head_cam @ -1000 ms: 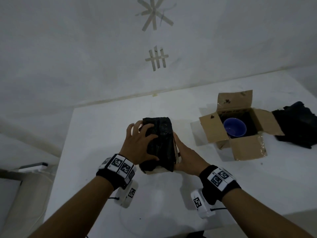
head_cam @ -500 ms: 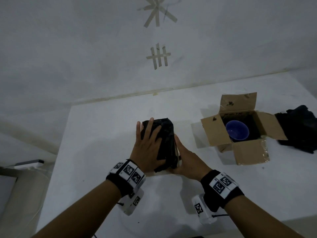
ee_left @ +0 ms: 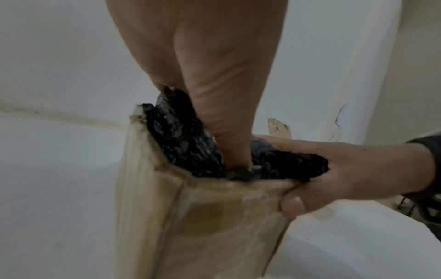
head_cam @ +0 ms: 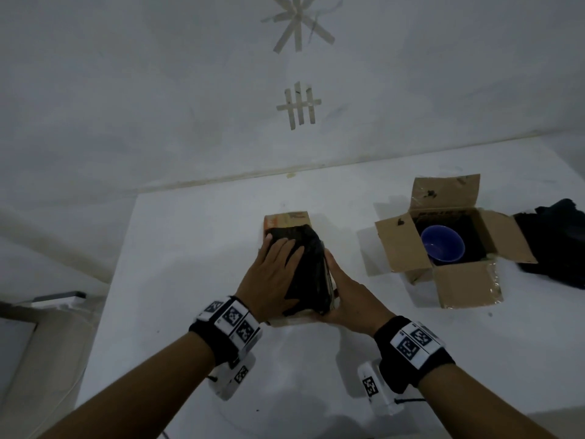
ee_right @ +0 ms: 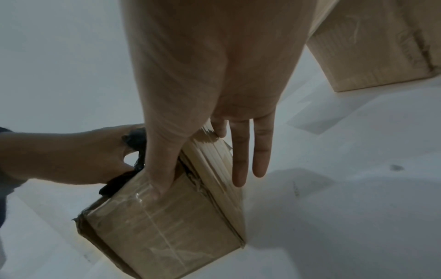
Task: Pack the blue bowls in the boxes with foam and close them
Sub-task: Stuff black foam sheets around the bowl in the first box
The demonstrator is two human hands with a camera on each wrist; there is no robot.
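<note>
Here your left hand (head_cam: 274, 277) lies flat, fingers straight, on the black foam (head_cam: 308, 267) that fills the near box (head_cam: 286, 220), pressing down on it. From the left wrist view the thumb (ee_left: 229, 132) goes down into the foam (ee_left: 181, 139) just inside the near cardboard wall (ee_left: 190, 217). Your right hand (head_cam: 351, 296) holds that same box from its right side: in the right wrist view the thumb (ee_right: 162, 160) is on the taped near face of the box (ee_right: 167, 226) and the fingers (ee_right: 241, 151) lie straight along the right wall, so the corner sits between thumb and fingers. The two hands stand close, with the foam and the box edge between them. Whether a bowl lies under this foam, you cannot tell; the foam hides the inside.

The box stands on the white surface (head_cam: 190, 248), close in front of you. To your right, well apart from it, a second box (head_cam: 456, 280) stands with all four flaps spread. Inside, a blue bowl (head_cam: 442, 245) sits upright in a dark lining. Beyond that box, at the right edge of the surface, lies a dark heap (head_cam: 557, 242) of more black material. On the wall behind, two marks of tape show: a star (head_cam: 297, 20) and a barred cross (head_cam: 299, 106).
</note>
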